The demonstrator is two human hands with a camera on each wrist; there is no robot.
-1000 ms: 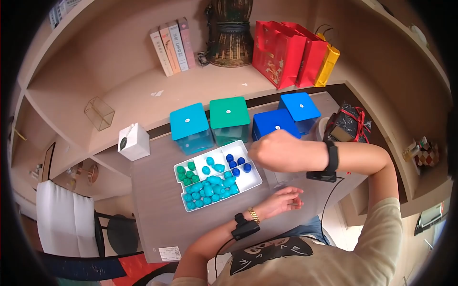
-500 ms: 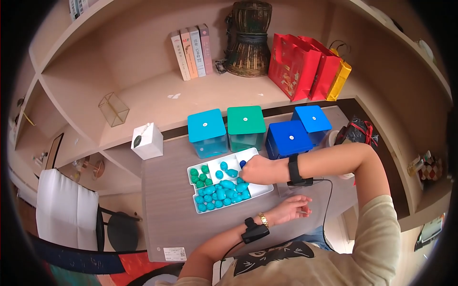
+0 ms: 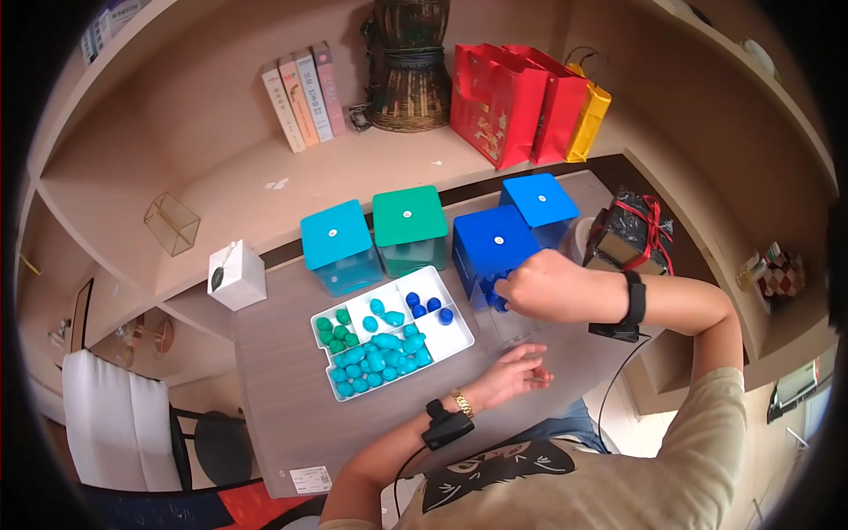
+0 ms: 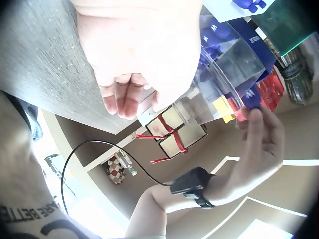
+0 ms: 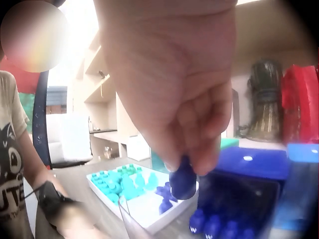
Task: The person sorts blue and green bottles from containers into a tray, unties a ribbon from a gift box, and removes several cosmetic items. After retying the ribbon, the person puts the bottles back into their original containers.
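Blue piece [image 5: 183, 184], long axis near-vertical, broad end down, in right hand [image 5: 177, 89]

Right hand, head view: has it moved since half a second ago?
Yes: judged against the white tray, the right hand has moved off it, rightward to the dark blue box.

Pieces [image 3: 376, 360] lay in the tray [image 3: 448, 343] on the table [image 3: 274, 375]. From it, the books [image 3: 300, 99] stood at eleven o'clock, bags [image 3: 496, 108] at one, the left hand [image 3: 507, 380] at four.
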